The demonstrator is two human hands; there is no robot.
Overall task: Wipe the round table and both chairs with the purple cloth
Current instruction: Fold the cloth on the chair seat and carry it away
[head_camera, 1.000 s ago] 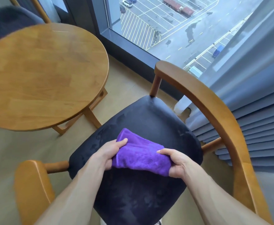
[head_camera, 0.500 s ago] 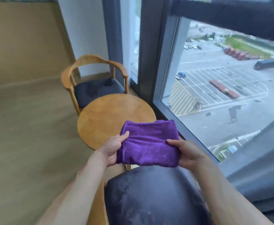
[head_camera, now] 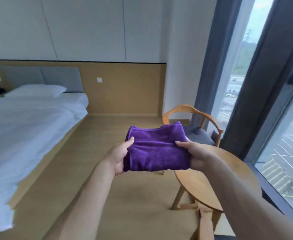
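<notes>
Cloth: we hold the purple cloth [head_camera: 157, 150] folded into a thick pad, up in the air in front of us, above the floor and just to the left of the round table [head_camera: 210, 184]; it touches no furniture.
Left grip: our left hand [head_camera: 119, 157] pinches the pad's left edge, thumb on top, the other fingers hidden beneath.
Right grip: our right hand [head_camera: 197, 155] pinches the right edge the same way, thumb laid over the top fold; we cannot see the fingers under it.
Weight: we judge it light, since it sags only a little between the two hands.
Stiffness: soft and plush, with no stiffness of its own; the folded layers can slide apart if we hold one corner only.
Slip: the fleecy pile looks grippy against skin, so we expect little slipping in the hand, and it should glide readily over smooth wood.
Fragility: none that we can see; squeezing or pressing does it no harm.
Where to hold: for wiping, we judge a flat palm over the middle of the pad best, thumb hooked on a folded edge so that the layers stay together.
Surfaces in reach: the table sits at lower right; the far chair [head_camera: 194, 122] with its dark cushion stands beyond it by the window [head_camera: 284, 135].
Elsewhere: a bed [head_camera: 26, 118] lies at left.
</notes>
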